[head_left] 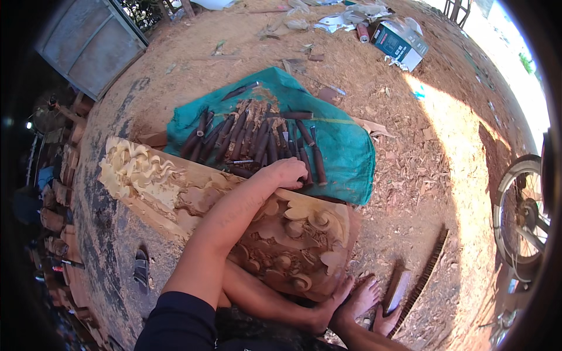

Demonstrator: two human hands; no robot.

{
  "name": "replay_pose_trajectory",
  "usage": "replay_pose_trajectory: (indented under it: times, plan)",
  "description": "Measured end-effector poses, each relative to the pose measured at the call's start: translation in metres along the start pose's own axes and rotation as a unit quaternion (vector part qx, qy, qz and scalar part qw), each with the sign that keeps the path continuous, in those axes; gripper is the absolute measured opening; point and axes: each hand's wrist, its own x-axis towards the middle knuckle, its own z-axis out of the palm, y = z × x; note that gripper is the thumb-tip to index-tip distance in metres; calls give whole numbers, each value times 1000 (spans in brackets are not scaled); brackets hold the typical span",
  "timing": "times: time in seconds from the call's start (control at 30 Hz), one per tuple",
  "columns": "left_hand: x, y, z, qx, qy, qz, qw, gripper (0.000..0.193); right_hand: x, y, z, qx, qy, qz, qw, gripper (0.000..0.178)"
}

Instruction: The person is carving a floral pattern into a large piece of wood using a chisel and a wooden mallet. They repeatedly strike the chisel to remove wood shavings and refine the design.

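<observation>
More than a dozen slim, dark-brown, round-handled carving tools lie before us, loosely bunched at varied angles on a spread teal woven sheet, a few showing thin metal shafts among wood chips. Between them and our folded legs sits a long, thick, light-brown wooden panel, slanting from upper left to lower right, its far edge next to the sheet. Its face is carved in deep relief: wavy, curling ridges at the pale left end, scrolls, rounded knobs and leafy lobes toward the browner right. Our left arm, in a short navy sleeve, stretches diagonally over the panel, so that our left hand comes down at its far edge beside the nearest tools, back upward and fingers bent; we cannot tell whether they close on one. Well apart from it, our right hand is low at the right, at the near end of a tilted, squared brown wooden block; its fingers show too little for us to tell whether they grip. Our bare feet rest between block and panel.
</observation>
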Motion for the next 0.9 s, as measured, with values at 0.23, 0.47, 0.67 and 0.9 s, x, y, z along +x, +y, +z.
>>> replay_pose_trajectory:
  times: [0.23,0.47,0.67,0.9]
  plan:
    - [1,7,-4,-25,24,-21,999,29,13,23,29,-193,188,-129,954,52]
    - [-8,-4,0,-50,48,-12,998,29,-11,-16,-6,-142,105,-92,980,45]
    - [-31,-73,-44,-129,253,-169,944,31,6,0,-9,-123,42,-35,991,54]
    - [-136,-213,-46,-17,154,-521,840,73,16,42,48,-158,209,-99,960,61]
